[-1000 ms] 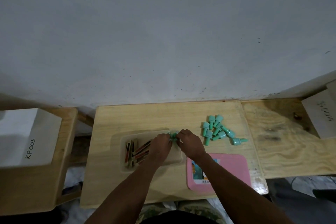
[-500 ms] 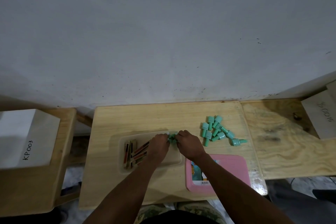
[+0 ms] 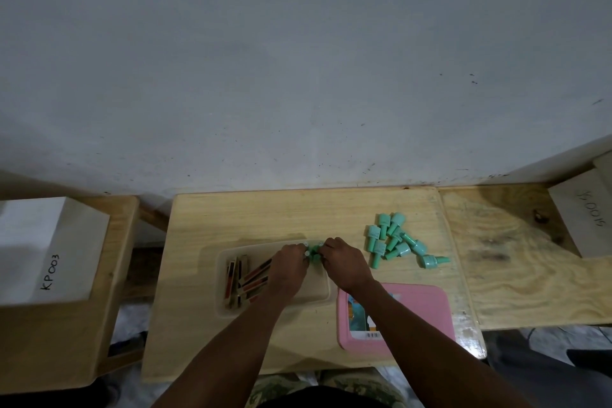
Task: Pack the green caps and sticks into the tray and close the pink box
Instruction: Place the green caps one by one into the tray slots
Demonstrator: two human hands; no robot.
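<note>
**At the tray (image 3: 222, 275) corner: seating green caps (image 3: 314, 253)**

The table (image 3: 265, 219) bears the pink box (image 3: 427, 315) alongside. The left hand (image 3: 286, 270) and right hand (image 3: 344, 263) pinch them here, likely because sticks (image 3: 246, 278) fill the left side; loose caps (image 3: 394, 238) wait rightward.

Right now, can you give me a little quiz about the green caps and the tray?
1. True or false: the sticks lie in the tray.
2. Where is the loose pile of green caps? A in the tray; B on the table, right of the tray; C on the floor.
3. Fill in: the left hand and right hand pinch the held caps over the far end of the ___.
Key: 1 true; 2 B; 3 tray.
</note>
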